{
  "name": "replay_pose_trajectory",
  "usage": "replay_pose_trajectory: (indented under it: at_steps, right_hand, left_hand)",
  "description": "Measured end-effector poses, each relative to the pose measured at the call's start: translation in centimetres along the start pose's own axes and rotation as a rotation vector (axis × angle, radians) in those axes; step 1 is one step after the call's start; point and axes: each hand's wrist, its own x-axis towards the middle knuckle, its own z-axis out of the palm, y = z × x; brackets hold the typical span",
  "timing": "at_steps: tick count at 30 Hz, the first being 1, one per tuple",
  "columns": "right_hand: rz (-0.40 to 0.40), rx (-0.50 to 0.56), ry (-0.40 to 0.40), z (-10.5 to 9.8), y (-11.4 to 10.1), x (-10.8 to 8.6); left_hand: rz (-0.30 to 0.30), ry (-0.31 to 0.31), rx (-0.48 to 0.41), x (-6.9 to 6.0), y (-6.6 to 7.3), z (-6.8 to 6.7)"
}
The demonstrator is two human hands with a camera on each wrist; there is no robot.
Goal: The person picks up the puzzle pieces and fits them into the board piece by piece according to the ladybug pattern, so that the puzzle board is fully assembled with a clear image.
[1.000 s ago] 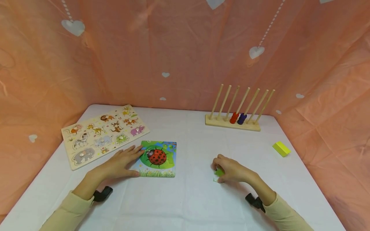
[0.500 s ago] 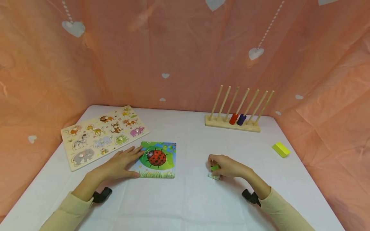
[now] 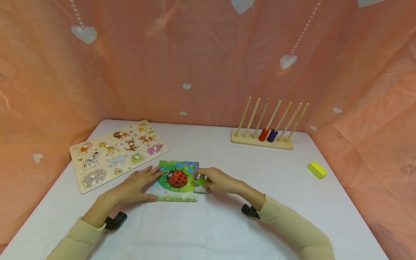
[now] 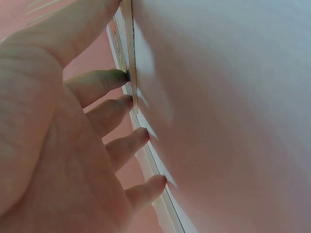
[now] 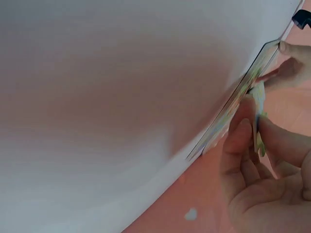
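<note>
The ladybug jigsaw puzzle (image 3: 177,198), a square board, lies left of the table's middle. My left hand (image 3: 138,185) rests at its left edge with the fingers spread and nearly straight; in the left wrist view its fingertips (image 4: 127,99) touch the board's side. With my right hand (image 3: 217,180) I pinch a small green and white puzzle piece (image 3: 200,187) between thumb and fingers. That piece is over the board's right edge, raised and tilted in the right wrist view, where the piece (image 5: 258,128) stands at an angle to the board. My fingers hide part of the picture beneath.
A wooden animal peg puzzle (image 3: 110,159) lies behind my left hand. At the back right stands a wooden rack (image 3: 261,143) of upright pegs with a red bead (image 3: 264,134) and a purple bead (image 3: 272,135). A yellow block (image 3: 316,169) lies near the right edge.
My right hand has carried the puzzle piece leftward from the table to the right edge of the ladybug puzzle. The left hand has stayed at the left edge.
</note>
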Motion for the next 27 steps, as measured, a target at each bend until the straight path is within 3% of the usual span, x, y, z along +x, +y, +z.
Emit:
replay_pose_trajectory:
  at_steps: [9,22,27]
  right_hand:
    - [-0.031,-0.074,0.046,1.5,-1.1,2.6]
    - [-0.061,-0.168,0.015,2.1,-1.8,2.8]
    - [-0.036,-0.207,0.009,2.3,-2.2,2.8]
  left_hand:
    - [0.007,0.009,0.005,0.0,0.0,0.0]
    - [0.003,0.007,0.004,-0.1,-0.2,0.2]
    - [0.005,0.008,0.002,0.0,-0.2,0.2]
